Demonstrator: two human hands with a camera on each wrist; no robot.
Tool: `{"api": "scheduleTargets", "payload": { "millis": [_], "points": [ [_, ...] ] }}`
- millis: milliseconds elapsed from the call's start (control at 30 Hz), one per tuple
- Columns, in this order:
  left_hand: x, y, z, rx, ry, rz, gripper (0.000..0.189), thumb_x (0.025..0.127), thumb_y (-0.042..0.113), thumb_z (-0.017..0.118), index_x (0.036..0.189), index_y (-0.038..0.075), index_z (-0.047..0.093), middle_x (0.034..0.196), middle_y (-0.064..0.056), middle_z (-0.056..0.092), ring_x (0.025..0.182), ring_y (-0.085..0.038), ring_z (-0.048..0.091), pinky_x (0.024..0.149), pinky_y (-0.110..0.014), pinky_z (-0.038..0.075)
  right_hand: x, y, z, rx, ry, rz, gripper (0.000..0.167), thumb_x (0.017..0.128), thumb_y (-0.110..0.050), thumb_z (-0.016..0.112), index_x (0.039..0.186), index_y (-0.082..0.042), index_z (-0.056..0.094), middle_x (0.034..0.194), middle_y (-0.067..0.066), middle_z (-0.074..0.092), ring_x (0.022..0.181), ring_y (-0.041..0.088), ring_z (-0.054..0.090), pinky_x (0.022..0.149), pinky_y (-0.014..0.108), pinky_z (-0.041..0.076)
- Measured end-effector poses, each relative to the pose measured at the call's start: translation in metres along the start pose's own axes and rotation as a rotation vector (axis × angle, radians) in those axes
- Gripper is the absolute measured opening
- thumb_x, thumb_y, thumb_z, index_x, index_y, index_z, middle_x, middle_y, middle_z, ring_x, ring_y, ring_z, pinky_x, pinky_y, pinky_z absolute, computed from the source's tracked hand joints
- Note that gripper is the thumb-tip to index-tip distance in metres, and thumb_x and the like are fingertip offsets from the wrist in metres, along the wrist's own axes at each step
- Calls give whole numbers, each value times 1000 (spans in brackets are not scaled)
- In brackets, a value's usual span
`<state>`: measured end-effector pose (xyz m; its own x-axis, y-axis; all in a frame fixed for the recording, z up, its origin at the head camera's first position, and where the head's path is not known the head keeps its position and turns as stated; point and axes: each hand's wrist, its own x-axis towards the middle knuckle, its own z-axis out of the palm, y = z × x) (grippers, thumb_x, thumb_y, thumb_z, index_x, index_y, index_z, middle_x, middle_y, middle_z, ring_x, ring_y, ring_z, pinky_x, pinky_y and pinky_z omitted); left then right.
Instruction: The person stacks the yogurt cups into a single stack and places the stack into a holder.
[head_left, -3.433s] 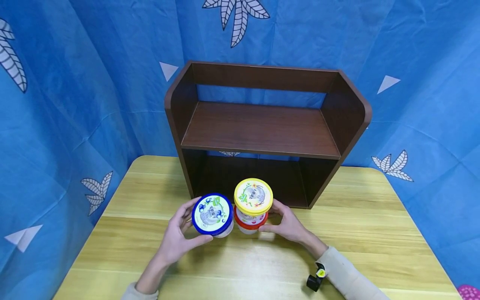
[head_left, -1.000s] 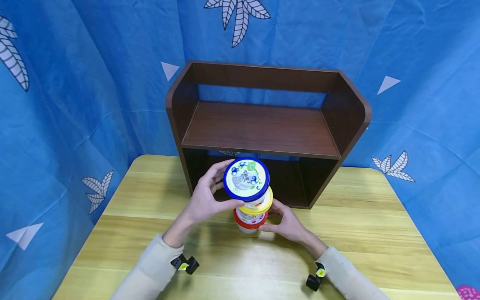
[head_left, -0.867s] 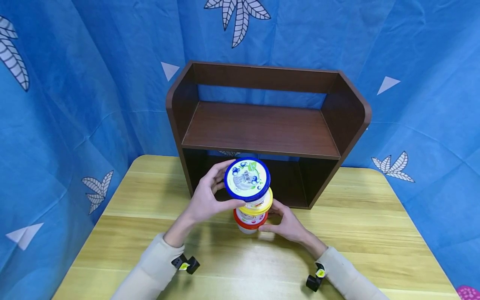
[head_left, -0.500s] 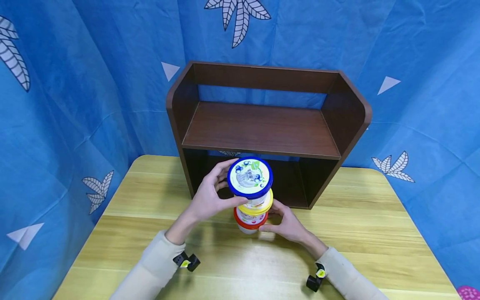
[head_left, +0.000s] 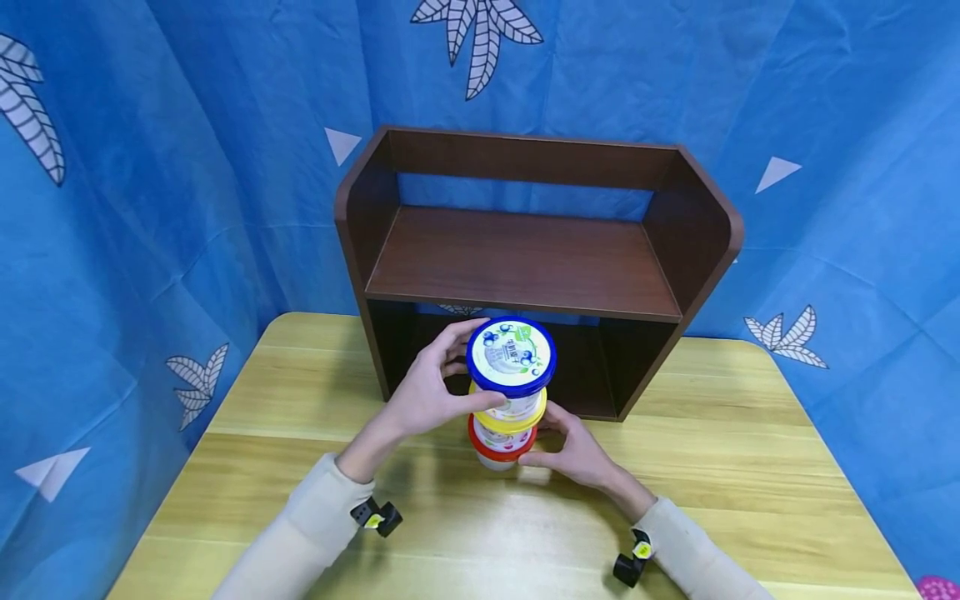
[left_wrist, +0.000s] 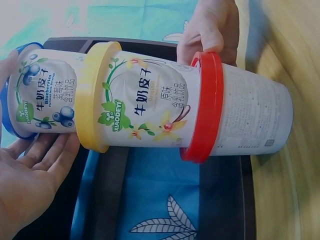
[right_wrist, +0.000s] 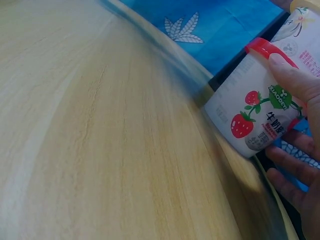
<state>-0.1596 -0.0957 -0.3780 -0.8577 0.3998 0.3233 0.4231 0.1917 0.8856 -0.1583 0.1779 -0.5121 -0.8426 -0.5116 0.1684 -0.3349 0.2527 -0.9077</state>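
Three paper dessert cups stand in one upright stack on the table. My left hand point(head_left: 431, 385) holds the top cup, a blue-lidded blueberry cup point(head_left: 512, 357), with the thumb in front and fingers behind. Its base appears to rest on the yellow lid in the left wrist view. The yellow-lidded cup point(left_wrist: 147, 102) sits in the middle, on the lid of the red-lidded strawberry cup point(right_wrist: 252, 102) at the bottom. Around that bottom cup, near its red rim, my right hand point(head_left: 576, 452) has its thumb and fingers, steadying it from the right.
A dark brown two-tier shelf point(head_left: 517, 258) stands right behind the stack, at the back of the wooden table point(head_left: 720, 450). A blue curtain point(head_left: 187, 167) with leaf prints hangs behind. Small black cameras are strapped to both wrists.
The blue-lidded cup was beside the stack at first. My left hand has lifted it over the yellow lid, then shifted it slightly right into line. My right hand has stayed in place.
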Motion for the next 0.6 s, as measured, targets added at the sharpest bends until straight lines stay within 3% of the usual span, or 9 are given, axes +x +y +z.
{"api": "scheduleTargets", "payload": {
  "millis": [600],
  "points": [
    [8, 7, -4, 77, -58, -31, 88, 85, 33, 89, 158, 16, 43, 145, -9, 61, 121, -25, 64, 102, -40, 60, 0, 2, 1, -7, 7, -4, 69, 87, -16, 87, 147, -14, 54, 136, 11, 70, 116, 9, 67, 104, 29, 56]
  ]
}}
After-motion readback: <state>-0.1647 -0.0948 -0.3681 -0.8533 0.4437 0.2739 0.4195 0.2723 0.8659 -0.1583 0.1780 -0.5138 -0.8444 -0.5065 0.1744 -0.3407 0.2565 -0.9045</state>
